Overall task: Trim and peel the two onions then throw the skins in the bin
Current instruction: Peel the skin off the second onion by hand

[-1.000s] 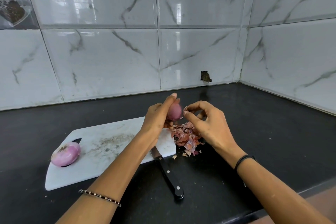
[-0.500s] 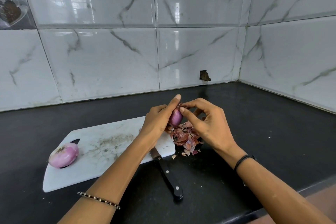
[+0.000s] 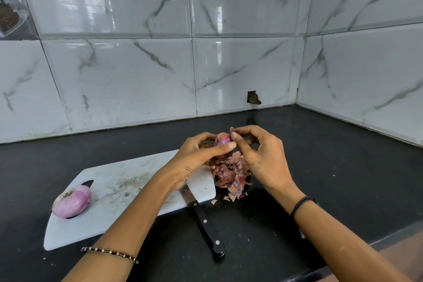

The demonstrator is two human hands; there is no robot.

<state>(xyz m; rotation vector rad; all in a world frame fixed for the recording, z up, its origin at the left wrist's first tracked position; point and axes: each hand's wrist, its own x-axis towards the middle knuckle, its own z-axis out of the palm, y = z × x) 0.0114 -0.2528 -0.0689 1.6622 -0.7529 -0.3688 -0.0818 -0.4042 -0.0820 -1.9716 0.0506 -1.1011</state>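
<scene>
My left hand (image 3: 198,155) grips a small purple onion (image 3: 223,139) above the right end of the white cutting board (image 3: 119,192). My right hand (image 3: 261,155) pinches a strip of skin (image 3: 232,130) at the onion's top. A pile of reddish onion skins (image 3: 231,173) lies on the black counter just below both hands. A second, peeled pink onion (image 3: 72,201) rests on the board's left end, over the handle slot.
A black-handled knife (image 3: 203,220) lies with its blade on the board and its handle on the counter (image 3: 332,167) toward me. Tiled walls meet in a corner at the back right. The counter's front edge runs at the lower right. No bin is in view.
My hands have stayed together at the onion. My left thumb now lies across the onion's front, and my right fingers have moved to its top and pinch skin there.
</scene>
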